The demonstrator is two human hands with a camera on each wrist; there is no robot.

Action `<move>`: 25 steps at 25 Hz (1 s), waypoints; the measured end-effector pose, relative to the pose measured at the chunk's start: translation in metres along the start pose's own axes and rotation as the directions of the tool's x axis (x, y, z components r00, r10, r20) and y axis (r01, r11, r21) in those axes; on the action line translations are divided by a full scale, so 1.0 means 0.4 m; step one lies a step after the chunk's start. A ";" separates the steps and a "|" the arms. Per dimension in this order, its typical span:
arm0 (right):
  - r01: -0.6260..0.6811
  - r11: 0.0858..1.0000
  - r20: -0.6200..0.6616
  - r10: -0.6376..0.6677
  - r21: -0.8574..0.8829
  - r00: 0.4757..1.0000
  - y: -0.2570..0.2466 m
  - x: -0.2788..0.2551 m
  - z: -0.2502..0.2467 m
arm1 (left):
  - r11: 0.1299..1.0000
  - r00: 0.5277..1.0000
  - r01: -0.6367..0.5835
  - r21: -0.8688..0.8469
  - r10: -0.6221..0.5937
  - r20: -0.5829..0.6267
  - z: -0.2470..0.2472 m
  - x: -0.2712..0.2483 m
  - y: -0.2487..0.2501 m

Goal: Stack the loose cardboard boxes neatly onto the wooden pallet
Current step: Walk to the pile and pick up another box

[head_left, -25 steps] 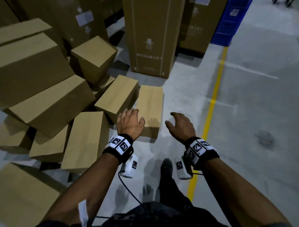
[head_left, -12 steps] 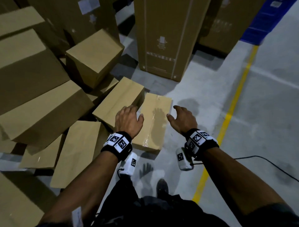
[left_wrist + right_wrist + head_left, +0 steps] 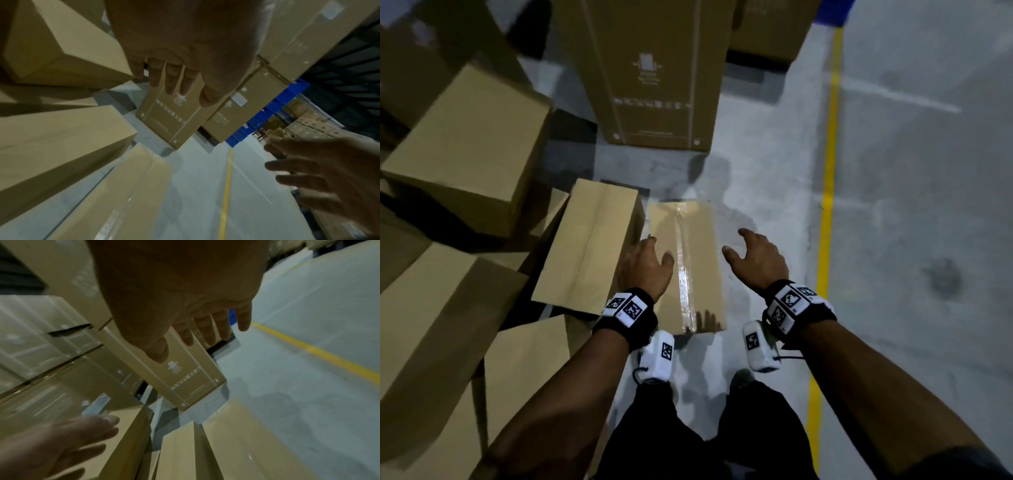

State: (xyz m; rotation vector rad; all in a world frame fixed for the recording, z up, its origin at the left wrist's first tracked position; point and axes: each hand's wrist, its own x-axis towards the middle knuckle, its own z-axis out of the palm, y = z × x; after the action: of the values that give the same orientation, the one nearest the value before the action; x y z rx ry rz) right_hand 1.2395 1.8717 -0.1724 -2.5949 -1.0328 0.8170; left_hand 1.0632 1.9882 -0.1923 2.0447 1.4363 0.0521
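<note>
Both hands moved closer over 0.5 s: head view has left hand (image 3: 645,267) above the taped box (image 3: 688,263) on the floor, right hand (image 3: 756,262) off its right edge, fingers spread, gripping nothing. Left wrist: fingers (image 3: 170,78) loose, box below. Right wrist: same, empty. Pickup looks imminent; no pallet in view.

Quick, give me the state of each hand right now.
Left hand: open, fingers relaxed, above the left edge of the taped box, holding nothing.
Right hand: open, fingers spread, beside the box's right edge, holding nothing.
</note>
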 end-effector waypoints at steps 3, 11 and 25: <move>-0.118 0.983 0.084 0.107 0.140 0.991 0.031 0.067 0.064 | 0.993 0.989 0.105 -0.047 -0.100 0.106 0.050 0.065 -0.036; -0.277 0.895 0.242 0.200 0.348 0.950 0.253 0.397 0.454 | 0.895 0.937 0.344 -0.285 -0.309 0.162 0.452 0.327 -0.267; -0.216 0.811 0.139 0.167 0.544 0.976 0.404 0.727 0.908 | 0.829 0.925 0.378 -0.412 -0.318 0.210 0.881 0.613 -0.551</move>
State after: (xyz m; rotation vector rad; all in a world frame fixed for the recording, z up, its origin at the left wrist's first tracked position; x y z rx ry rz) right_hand 1.2942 1.9581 -0.6543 -2.1825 -0.4454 1.0923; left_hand 1.1106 2.0794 -0.6638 1.3681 1.5267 0.0827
